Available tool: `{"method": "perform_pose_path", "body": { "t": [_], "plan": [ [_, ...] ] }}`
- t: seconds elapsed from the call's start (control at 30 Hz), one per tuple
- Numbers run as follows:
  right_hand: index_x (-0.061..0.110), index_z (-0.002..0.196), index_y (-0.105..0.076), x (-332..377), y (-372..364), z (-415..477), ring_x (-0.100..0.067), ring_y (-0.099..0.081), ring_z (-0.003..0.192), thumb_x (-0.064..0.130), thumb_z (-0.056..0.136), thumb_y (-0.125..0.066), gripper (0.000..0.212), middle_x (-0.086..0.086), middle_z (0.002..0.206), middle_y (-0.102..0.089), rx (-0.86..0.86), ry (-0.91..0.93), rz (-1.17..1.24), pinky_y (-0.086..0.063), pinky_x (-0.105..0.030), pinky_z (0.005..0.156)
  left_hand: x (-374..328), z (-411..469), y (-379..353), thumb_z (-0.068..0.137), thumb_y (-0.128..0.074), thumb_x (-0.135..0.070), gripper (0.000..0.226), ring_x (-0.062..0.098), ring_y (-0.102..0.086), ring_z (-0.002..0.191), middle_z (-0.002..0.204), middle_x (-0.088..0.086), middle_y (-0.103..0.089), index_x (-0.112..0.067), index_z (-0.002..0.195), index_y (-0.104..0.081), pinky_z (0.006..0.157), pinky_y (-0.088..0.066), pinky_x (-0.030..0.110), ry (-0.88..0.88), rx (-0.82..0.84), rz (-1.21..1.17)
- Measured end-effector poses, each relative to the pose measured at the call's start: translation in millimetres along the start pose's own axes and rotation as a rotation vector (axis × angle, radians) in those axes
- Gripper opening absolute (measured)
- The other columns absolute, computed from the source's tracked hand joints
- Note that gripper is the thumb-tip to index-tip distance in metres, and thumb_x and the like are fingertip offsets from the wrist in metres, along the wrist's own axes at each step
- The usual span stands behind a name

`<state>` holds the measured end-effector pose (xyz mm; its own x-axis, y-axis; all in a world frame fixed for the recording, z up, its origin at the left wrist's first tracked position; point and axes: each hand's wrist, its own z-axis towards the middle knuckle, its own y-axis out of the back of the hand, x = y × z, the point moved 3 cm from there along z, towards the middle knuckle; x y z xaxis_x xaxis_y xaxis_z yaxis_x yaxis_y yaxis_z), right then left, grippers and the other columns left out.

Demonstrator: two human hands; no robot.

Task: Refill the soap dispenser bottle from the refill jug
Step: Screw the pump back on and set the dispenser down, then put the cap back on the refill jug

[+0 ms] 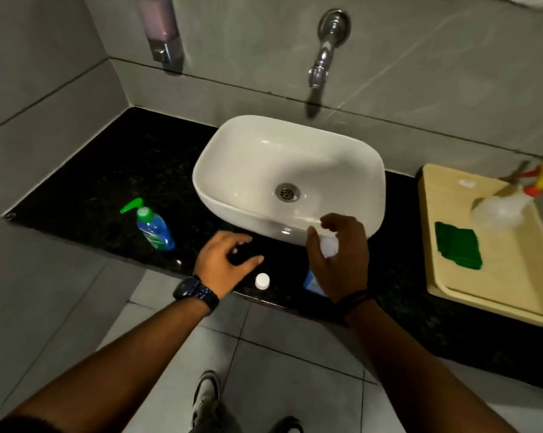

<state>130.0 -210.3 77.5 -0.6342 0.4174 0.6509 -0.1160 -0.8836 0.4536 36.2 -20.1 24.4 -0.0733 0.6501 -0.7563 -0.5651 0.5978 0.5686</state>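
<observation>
My right hand (339, 254) hangs just in front of the white basin (254, 151), fingers curled loosely around the top of the refill jug (328, 246). My palm covers most of the jug; only a patch of its white body and a corner of blue label (311, 284) show, so I cannot tell whether my fingers actually grip it or merely cup it.

My left hand (223, 260) is spread open in front of the basin's near left corner, thumb and fingers apart, holding nothing, hovering low over the black granite counter (107, 170). A small white cap (262, 281) lies on the counter close to my left thumb, between my two hands and near the counter's front edge.

The soap dispenser bottle (153, 228), blue with a green pump head, stands on the counter well to the left of the basin, apart from both hands, its pump on.

To the right of the basin sits a beige tray (495, 276) carrying a green cloth (457, 250) and a clear spray bottle (501, 207) with a yellow and red trigger. Behind the basin a chrome tap (323, 54) comes out of the grey wall.
</observation>
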Motion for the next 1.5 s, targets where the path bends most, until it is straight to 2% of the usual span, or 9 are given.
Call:
{"method": "perform_pose_path", "body": {
  "t": [0.17,0.23,0.3,0.4,0.67,0.8,1.1,1.4,1.5],
  "plan": [
    [0.019,0.120,-0.043,-64,25,-31,-0.021,-0.053,0.105,0.037,0.061,-0.084,0.075,-0.003,0.117,-0.048,0.135,-0.346,0.039,-0.051,-0.045,0.085,19,-19,-59,0.058,-0.087,-0.028,0.065,0.023,-0.060,0.093,0.112,0.010,-0.058,-0.018,0.117,-0.063,0.082,-0.044,0.021,0.203,0.341,0.130],
    [0.018,0.126,-0.038,-80,21,-44,-0.019,-0.050,0.113,0.031,0.052,-0.090,0.091,-0.004,0.125,-0.045,0.263,-0.438,0.134,-0.050,-0.040,0.092,26,-24,-72,0.059,-0.086,-0.028,0.070,0.026,-0.057,0.104,0.120,0.011,-0.055,-0.019,0.123,-0.060,0.085,-0.041,0.021,0.235,0.407,0.206],
    [0.019,0.130,-0.037,-89,14,-53,-0.010,-0.046,0.117,0.023,0.051,-0.091,0.096,-0.002,0.129,-0.044,0.348,-0.449,0.182,-0.044,-0.022,0.098,31,-27,-81,0.062,-0.084,-0.027,0.067,0.027,-0.055,0.109,0.124,0.010,-0.053,-0.019,0.124,-0.059,0.089,-0.042,0.024,0.264,0.438,0.259],
    [0.029,0.124,-0.040,-100,5,-57,0.002,-0.049,0.106,0.012,0.056,-0.089,0.086,0.011,0.120,-0.050,0.362,-0.452,0.193,-0.037,-0.002,0.088,38,-26,-89,0.068,-0.080,-0.023,0.053,0.029,-0.056,0.108,0.124,0.009,-0.054,-0.019,0.118,-0.063,0.090,-0.044,0.028,0.286,0.466,0.323],
    [0.045,0.103,-0.048,-108,7,-61,0.012,-0.054,0.098,0.022,0.053,-0.089,0.069,0.022,0.106,-0.056,0.278,-0.531,0.192,-0.045,-0.003,0.073,25,-17,-85,0.069,-0.078,-0.019,0.034,0.025,-0.063,0.094,0.107,0.009,-0.065,-0.019,0.102,-0.072,0.083,-0.048,0.024,0.253,0.397,0.184],
    [0.046,0.106,-0.046,-83,17,-37,0.004,-0.055,0.103,0.028,0.055,-0.088,0.069,0.020,0.109,-0.057,0.186,-0.482,0.239,-0.050,-0.016,0.080,-32,25,-53,0.066,-0.081,-0.015,0.029,-0.002,-0.059,0.065,0.085,0.003,-0.068,-0.017,0.093,-0.074,0.069,-0.043,0.007,0.162,0.229,-0.107],
    [0.047,0.100,-0.045,33,65,102,0.014,-0.053,0.092,0.033,0.056,-0.087,0.062,0.023,0.100,-0.055,0.080,-0.212,0.300,-0.045,-0.004,0.066,-222,144,58,0.069,-0.080,-0.027,0.031,0.009,-0.057,0.065,0.082,0.007,-0.067,-0.023,0.098,-0.072,0.069,-0.049,0.021,-0.184,0.021,-0.420],
    [0.039,0.097,-0.054,98,112,160,0.010,-0.058,0.086,0.046,0.049,-0.085,0.058,0.028,0.094,-0.063,0.023,-0.085,0.323,-0.045,-0.007,0.061,-326,176,107,0.067,-0.079,-0.039,0.030,-0.010,-0.059,0.072,0.077,-0.023,-0.061,-0.024,0.093,-0.074,0.070,-0.045,0.009,-0.475,0.133,-0.155],
    [0.045,0.098,-0.051,104,120,167,0.011,-0.057,0.087,0.051,0.048,-0.085,0.061,0.031,0.094,-0.061,0.009,-0.084,0.287,-0.046,-0.012,0.061,-338,178,110,0.068,-0.079,-0.038,0.032,-0.004,-0.060,0.077,0.081,-0.017,-0.063,-0.022,0.096,-0.074,0.074,-0.048,0.016,-0.493,0.174,-0.136]
  ]
}}
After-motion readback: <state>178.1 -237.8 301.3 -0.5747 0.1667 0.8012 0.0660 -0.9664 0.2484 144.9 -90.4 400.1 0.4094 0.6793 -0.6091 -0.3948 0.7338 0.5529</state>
